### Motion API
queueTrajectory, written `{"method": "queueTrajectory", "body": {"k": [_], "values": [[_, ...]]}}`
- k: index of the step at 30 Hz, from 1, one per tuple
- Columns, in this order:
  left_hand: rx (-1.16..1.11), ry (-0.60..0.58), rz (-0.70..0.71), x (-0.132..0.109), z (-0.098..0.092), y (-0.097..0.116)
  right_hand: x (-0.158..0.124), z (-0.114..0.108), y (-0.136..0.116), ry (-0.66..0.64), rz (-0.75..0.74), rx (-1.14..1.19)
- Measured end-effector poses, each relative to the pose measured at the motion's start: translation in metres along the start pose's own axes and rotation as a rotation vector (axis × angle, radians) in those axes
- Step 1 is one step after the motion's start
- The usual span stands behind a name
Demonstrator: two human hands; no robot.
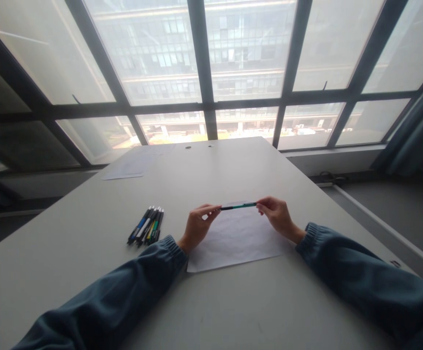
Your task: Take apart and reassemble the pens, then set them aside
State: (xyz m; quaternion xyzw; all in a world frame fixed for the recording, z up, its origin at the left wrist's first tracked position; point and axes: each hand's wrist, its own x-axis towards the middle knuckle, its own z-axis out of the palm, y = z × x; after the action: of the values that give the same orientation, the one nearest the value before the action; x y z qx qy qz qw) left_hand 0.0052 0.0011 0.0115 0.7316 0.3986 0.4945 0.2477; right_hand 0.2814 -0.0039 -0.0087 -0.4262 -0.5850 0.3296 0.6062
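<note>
Left grip (pixel 199 224), right grip (pixel 277 217) pinch green-black pen (pixel 238 206), both ends hidden; paper (pixel 233 243) below partly covered.

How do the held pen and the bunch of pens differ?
The held pen spans left hand to right hand; the bunch of pens lies on the table. The held pen runs crosswise; the bunch points mostly away. The held pen is single; the bunch has several, including blue. Both show green and black.
</note>
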Motion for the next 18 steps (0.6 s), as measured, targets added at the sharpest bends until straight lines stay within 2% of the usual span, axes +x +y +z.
{"method": "queueTrajectory", "body": {"k": [8, 18], "values": [[0.133, 0.101, 0.1, 0.0006, -0.0011, -0.0045, 0.0012, 0.0014, -0.0032, 0.02, 0.007, 0.052], [0.158, 0.111, 0.17, 0.0013, -0.0004, -0.0052, 0.0025, 0.0012, -0.0027, 0.034, 0.003, 0.044]]}}
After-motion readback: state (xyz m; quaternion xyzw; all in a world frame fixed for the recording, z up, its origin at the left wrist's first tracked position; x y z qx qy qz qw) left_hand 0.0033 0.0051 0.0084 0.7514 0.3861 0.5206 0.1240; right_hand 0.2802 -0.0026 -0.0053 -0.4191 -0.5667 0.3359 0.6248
